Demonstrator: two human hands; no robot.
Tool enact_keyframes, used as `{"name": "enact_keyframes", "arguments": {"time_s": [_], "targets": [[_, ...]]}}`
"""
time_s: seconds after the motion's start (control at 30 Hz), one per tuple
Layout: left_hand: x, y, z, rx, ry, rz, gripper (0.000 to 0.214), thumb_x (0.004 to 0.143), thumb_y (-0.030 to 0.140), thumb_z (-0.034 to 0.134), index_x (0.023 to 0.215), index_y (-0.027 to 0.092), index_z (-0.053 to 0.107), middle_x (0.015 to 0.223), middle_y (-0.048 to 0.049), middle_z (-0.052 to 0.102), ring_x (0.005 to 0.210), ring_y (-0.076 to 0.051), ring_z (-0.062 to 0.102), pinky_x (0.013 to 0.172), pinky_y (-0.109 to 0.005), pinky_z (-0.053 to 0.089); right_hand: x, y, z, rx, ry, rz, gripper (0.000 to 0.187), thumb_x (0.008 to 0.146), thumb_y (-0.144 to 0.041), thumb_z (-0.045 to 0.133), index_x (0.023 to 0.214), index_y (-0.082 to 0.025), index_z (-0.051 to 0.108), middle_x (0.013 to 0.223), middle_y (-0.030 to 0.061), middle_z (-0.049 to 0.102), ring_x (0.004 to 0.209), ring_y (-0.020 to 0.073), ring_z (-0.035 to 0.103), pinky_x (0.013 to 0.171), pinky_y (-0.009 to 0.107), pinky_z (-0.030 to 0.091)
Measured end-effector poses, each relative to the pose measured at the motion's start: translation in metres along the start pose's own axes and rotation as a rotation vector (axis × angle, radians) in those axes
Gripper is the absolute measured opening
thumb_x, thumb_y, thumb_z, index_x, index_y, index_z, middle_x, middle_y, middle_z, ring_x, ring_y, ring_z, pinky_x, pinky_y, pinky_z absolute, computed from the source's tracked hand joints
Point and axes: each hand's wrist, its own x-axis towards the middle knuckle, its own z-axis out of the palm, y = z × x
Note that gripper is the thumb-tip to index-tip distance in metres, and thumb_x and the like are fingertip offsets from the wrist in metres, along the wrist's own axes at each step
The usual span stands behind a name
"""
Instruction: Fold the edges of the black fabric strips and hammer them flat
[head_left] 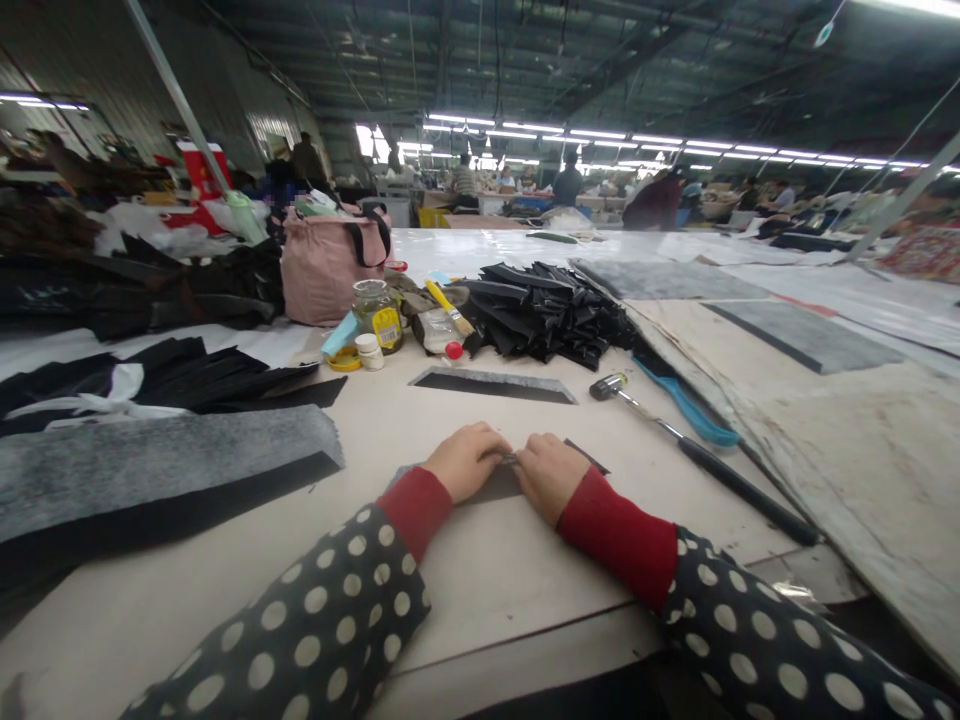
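Side by side over the cream work table (pixel 480 570), my left hand (pixel 466 460) and my right hand (pixel 550 472) meet with fingers bent down. Both are closed on the edge of a grey and black strip of material (pixel 499 487), which lies flat beneath them. Its ends show past each hand; the fingertips partly hide the pinched edge. Just beyond lies a similar strip (pixel 491 385), grey on top with a black border. A hammer (pixel 675 435) with a black grip rests to the right of my right hand.
Behind are a heap of black pieces (pixel 551 310), a glass jar (pixel 379 315), a yellow-handled brush (pixel 450 308), a small white bottle (pixel 368 351) and a pink bag (pixel 322 265). Black and grey pieces (pixel 172 450) lie left. A blue strap-like thing (pixel 686 405) borders raised boards (pixel 825 440) at right.
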Motion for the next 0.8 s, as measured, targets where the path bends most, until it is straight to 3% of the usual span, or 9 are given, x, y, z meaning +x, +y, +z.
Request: {"name": "enact_keyframes", "arguments": {"time_s": [0.2,0.43,0.6,0.8], "targets": [[-0.012,-0.01,-0.012,-0.088,0.02,-0.082,0.023,0.074,0.008,0.049,0.088,0.017,0.064,0.089,-0.0018,0.059,0.084,-0.013,0.054,0.081,-0.025,0.041,-0.002,0.005,0.006,0.135,0.077,0.04,0.025,0.085,-0.024,0.04,0.092,-0.012,0.061,0.09,0.0112,0.056,0.085,0.0216,0.047,0.08,0.033,0.037],[-0.012,-0.007,-0.005,-0.003,0.071,-0.098,0.021,0.067,0.006,0.048,0.077,0.018,0.063,0.08,-0.0008,0.058,0.078,-0.014,0.053,0.074,-0.025,0.042,0.007,0.005,0.014,0.385,0.156,-0.064,0.03,0.077,-0.005,0.042,0.101,-0.013,0.058,0.093,0.0082,0.055,0.089,0.017,0.046,0.083,0.028,0.037],[-0.013,-0.007,-0.003,0.086,0.069,-0.017,0.023,0.068,0.004,0.045,0.076,0.016,0.062,0.083,-0.0025,0.058,0.083,-0.016,0.051,0.079,-0.028,0.041,0.009,-0.005,0.008,0.193,0.047,-0.078,0.025,0.074,-0.006,0.044,0.091,-0.01,0.061,0.091,0.0106,0.055,0.087,0.0208,0.047,0.081,0.031,0.037],[-0.023,-0.021,-0.02,-0.046,-0.018,-0.037,0.024,0.074,0.011,0.049,0.092,0.018,0.062,0.088,-0.0024,0.058,0.084,-0.014,0.053,0.081,-0.026,0.041,0.011,-0.016,-0.002,0.09,0.026,-0.032,0.026,0.085,-0.024,0.039,0.087,-0.011,0.061,0.09,0.0113,0.056,0.087,0.0222,0.048,0.08,0.032,0.037]]}}
